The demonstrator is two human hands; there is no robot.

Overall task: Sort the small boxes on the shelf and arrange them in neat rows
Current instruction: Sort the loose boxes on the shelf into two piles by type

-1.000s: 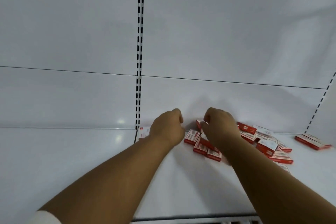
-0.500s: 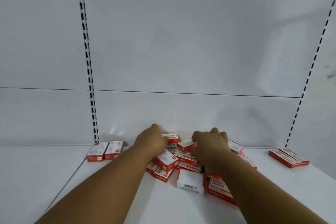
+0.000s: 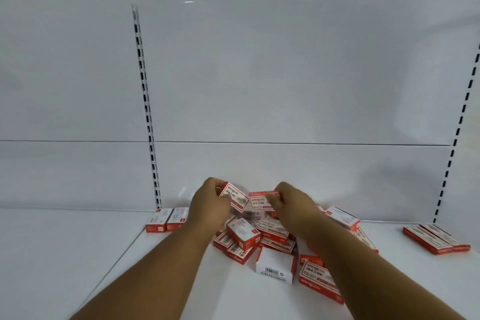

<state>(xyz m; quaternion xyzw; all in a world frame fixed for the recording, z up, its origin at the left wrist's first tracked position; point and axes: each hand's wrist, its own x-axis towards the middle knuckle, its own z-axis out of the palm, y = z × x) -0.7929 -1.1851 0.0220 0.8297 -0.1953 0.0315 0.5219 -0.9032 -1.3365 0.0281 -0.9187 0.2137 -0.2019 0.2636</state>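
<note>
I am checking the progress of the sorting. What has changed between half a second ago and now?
Both hands rose from the pile, each lifting one red and white box. The left hand now holds a tilted box; the right hand pinches another box. The pile, the two boxes by the left upright and the pair at far right stayed put.

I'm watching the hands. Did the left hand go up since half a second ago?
Yes. The left hand has risen off the pile, lifting a box up against the back wall.
</note>
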